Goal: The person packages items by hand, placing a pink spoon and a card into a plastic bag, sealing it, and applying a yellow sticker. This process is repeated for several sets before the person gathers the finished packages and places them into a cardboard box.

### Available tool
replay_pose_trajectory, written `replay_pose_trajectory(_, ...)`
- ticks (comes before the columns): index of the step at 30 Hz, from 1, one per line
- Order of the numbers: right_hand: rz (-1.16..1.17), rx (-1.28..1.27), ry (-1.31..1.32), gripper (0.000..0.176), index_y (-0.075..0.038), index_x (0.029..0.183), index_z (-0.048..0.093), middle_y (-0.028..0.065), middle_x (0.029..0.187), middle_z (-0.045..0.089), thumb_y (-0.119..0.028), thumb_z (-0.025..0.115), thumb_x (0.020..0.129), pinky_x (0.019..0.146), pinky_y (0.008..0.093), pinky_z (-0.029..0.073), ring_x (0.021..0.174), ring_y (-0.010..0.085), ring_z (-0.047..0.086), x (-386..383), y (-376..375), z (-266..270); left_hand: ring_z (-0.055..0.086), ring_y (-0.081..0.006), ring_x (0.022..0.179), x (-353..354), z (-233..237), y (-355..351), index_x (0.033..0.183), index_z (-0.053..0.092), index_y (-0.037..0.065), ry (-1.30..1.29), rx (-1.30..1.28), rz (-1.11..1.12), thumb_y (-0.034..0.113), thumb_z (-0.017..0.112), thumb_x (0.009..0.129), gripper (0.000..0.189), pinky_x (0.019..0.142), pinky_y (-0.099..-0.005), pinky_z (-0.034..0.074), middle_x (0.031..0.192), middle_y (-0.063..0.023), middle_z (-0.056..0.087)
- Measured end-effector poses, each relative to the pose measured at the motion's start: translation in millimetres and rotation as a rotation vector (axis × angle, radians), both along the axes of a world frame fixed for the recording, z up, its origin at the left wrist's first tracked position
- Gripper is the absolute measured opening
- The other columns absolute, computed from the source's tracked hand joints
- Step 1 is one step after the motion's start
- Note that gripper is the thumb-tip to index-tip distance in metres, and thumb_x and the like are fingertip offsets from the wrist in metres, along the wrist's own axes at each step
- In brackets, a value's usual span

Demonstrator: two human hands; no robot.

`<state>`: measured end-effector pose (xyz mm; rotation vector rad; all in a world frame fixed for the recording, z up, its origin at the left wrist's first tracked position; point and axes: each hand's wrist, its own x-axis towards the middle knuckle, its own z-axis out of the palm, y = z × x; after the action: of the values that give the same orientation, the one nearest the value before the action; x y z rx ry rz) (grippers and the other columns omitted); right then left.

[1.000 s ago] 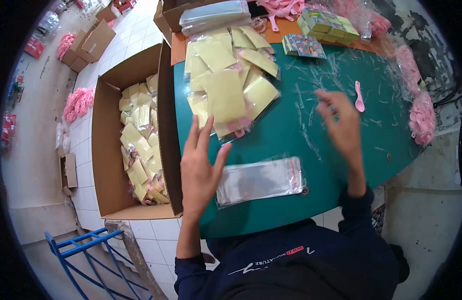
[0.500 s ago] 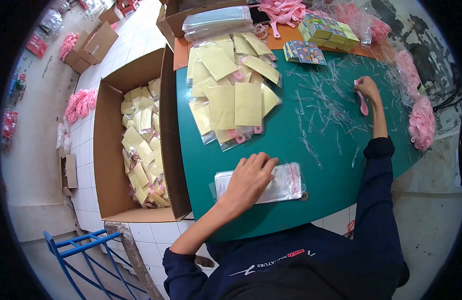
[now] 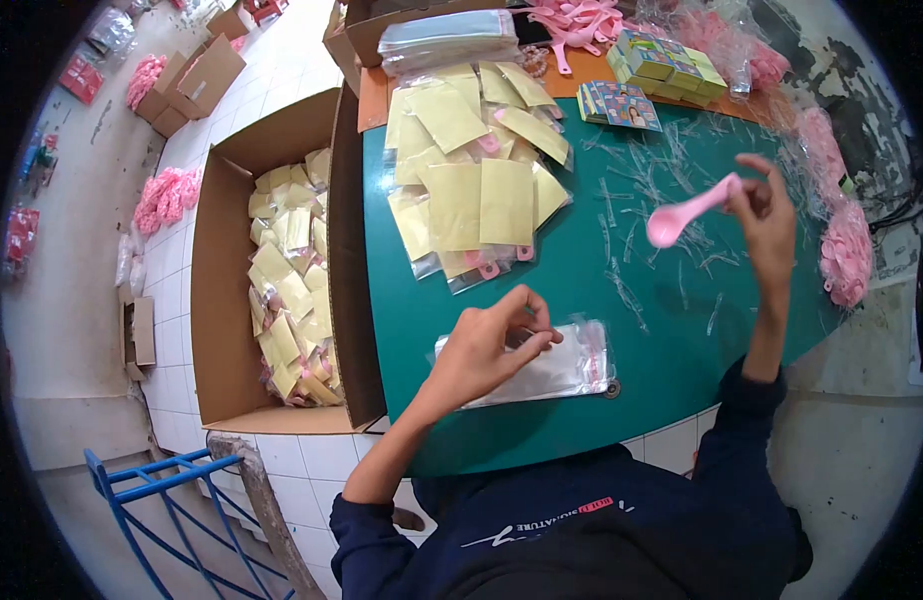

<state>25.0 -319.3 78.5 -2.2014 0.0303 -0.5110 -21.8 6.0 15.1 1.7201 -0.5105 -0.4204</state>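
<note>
A pink spoon [image 3: 682, 214] is raised over the green table, its handle end pinched in my right hand [image 3: 767, 215]. My left hand [image 3: 487, 345] is above the stack of clear plastic bags [image 3: 572, 362], thumb and fingers curled together; whatever lies between the fingertips is too small to make out. Beyond it lies a pile of filled clear packets with yellow cards [image 3: 457, 205], some showing pink handle ends. Thin clear plastic strips [image 3: 672, 190] are scattered around the table's middle and right.
On the left stands a large cardboard box [image 3: 222, 300] of similar packets. At the table's far side are printed card stacks [image 3: 662, 65], pink spoons [image 3: 577, 22] and more clear bags [image 3: 447, 38]. A blue metal frame [image 3: 162, 485] stands at lower left.
My right hand has lifted the pink spoon off the table and brought it nearer. My left hand has risen slightly from the bag stack, its fingers now curled towards the thumb.
</note>
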Motion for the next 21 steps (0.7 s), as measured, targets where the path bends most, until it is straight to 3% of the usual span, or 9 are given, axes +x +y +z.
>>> replay_pose_trajectory(2,0.086,0.137,0.004,0.019,-0.001,0.106,0.058,0.0049,0.087,0.061,-0.008,0.057,0.088,0.068,0.0227,0.046,0.075,0.0098,0.057,-29,40,-12,0.066,-0.0139,0.074,2,7,4,0.099,0.051,0.004,0.264,-0.111,0.014,0.007,0.064,0.083,0.021,0.066,-0.0242,0.051,0.081,-0.0090,0.069)
replay_pose_trajectory(3,0.101,0.159,0.013,0.021,0.000,0.108,0.057,0.0053,0.087,0.061,-0.007,0.057,0.088,0.069,0.0229,0.047,0.075,0.0107,0.058,-43,56,-19,0.065,-0.0104,0.079,3,7,7,0.104,0.050,0.002,0.330,-0.142,0.014,0.009,0.064,0.084,0.026,0.067,-0.0230,0.050,0.080,-0.0082,0.069)
replay_pose_trajectory(9,0.197,0.480,-0.060,0.019,0.003,0.105,0.058,0.0081,0.089,0.061,0.000,0.058,0.085,0.070,0.0240,0.048,0.078,0.0122,0.059,-76,100,-22,0.065,-0.0106,0.084,-3,12,14,0.108,0.051,0.000,0.454,-0.230,0.110,0.009,0.064,0.084,0.028,0.070,-0.0238,0.051,0.087,-0.0111,0.069)
replay_pose_trajectory(18,0.464,0.291,0.073,0.021,0.004,0.105,0.058,0.0087,0.092,0.062,0.001,0.060,0.084,0.074,0.0242,0.049,0.082,0.0125,0.061,-70,116,-20,0.062,-0.0128,0.090,-3,6,11,0.122,0.048,0.001,0.298,-0.221,0.000,0.005,0.062,0.085,0.039,0.080,-0.0265,0.050,0.095,-0.0113,0.067)
replay_pose_trajectory(21,0.448,0.436,0.109,0.021,0.003,0.104,0.059,0.0091,0.092,0.063,0.000,0.061,0.083,0.075,0.0245,0.050,0.083,0.0119,0.061,-67,121,-17,0.061,-0.0115,0.087,-7,9,7,0.117,0.054,-0.001,0.257,-0.192,0.053,0.010,0.059,0.088,0.032,0.081,-0.0260,0.048,0.092,-0.0081,0.067)
